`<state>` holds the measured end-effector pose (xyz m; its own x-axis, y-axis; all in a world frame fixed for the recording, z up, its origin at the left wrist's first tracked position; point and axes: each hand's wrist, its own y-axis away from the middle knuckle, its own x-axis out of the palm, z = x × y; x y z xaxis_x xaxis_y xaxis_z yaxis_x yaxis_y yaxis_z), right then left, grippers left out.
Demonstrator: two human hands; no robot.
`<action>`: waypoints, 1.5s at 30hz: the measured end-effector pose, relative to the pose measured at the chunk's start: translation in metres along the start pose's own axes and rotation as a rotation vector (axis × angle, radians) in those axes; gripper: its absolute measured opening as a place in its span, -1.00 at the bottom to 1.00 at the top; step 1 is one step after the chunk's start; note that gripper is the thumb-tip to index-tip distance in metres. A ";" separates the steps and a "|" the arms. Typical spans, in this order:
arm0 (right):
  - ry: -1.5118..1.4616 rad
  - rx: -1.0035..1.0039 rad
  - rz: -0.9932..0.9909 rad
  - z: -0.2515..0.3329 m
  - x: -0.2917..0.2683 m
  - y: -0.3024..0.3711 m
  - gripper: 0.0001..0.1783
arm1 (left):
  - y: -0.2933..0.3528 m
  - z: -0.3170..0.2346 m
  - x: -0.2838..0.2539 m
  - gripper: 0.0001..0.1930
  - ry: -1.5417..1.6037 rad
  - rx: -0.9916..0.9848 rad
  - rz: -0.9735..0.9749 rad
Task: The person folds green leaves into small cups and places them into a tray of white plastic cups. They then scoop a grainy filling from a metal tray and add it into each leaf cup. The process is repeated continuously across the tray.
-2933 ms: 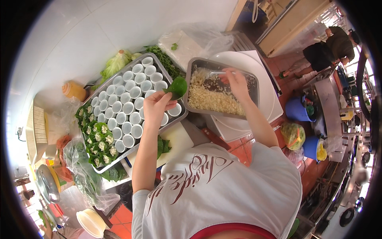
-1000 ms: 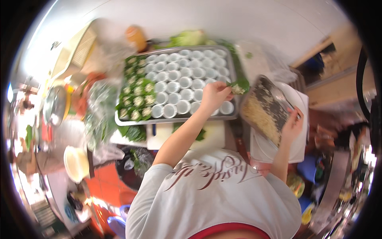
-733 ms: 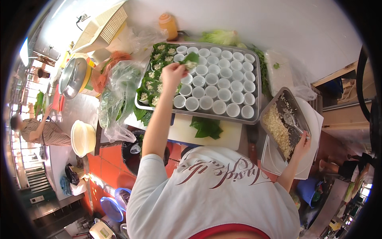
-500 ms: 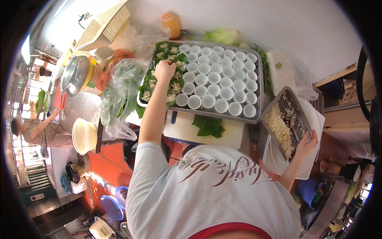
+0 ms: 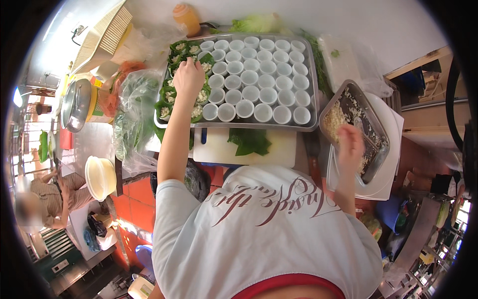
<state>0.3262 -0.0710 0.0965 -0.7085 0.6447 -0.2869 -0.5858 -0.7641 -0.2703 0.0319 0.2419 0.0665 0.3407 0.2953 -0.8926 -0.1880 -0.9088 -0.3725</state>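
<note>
My left hand (image 5: 188, 78) reaches over the left end of a metal tray (image 5: 312, 94), above green leaf cups (image 5: 201, 96) holding whitish crumbly filling. Its fingers are bent together; anything between them is hidden. Several rows of white cups (image 5: 266, 95) without leaves stand in the rest of the tray. Motion blurs my right hand (image 5: 351, 145), which is over the near left part of a deep metal pan (image 5: 383, 149). Pale chopped filling (image 5: 334, 117) lies in that pan, and a metal utensil (image 5: 372, 133) rests inside it.
A white cutting board (image 5: 214, 149) bearing green leaves (image 5: 249, 142) lies in front of the tray. To the left are a plastic bag of greens (image 5: 134, 119) and a cream tub (image 5: 99, 177). An orange-capped bottle (image 5: 186, 20) stands behind. Another person (image 5: 47, 199) is at far left.
My right hand has left the pan's right side, where it was at the utensil, and moved left across the pan. My left hand stays over the leaf cups. The whole view has shifted.
</note>
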 end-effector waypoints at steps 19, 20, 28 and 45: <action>-0.122 -0.177 0.625 0.017 0.093 0.016 -0.63 | 0.220 -0.062 -0.056 -0.85 1.384 -0.274 0.481; -0.165 -0.149 0.581 0.021 0.094 0.017 -0.58 | 0.214 -0.064 -0.066 -0.85 1.506 -0.329 0.598; -0.586 0.565 0.888 0.012 0.093 0.022 -0.67 | 0.194 -0.083 -0.073 -0.85 1.763 -0.587 0.838; 0.007 0.003 0.571 0.010 0.080 0.019 -0.76 | 0.186 -0.122 -0.062 -0.76 0.982 0.129 0.528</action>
<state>0.2543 -0.0336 0.0779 -0.9105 0.1297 -0.3927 -0.1121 -0.9914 -0.0675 0.0886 0.0182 0.0834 0.7579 -0.5305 -0.3798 -0.5984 -0.7971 -0.0808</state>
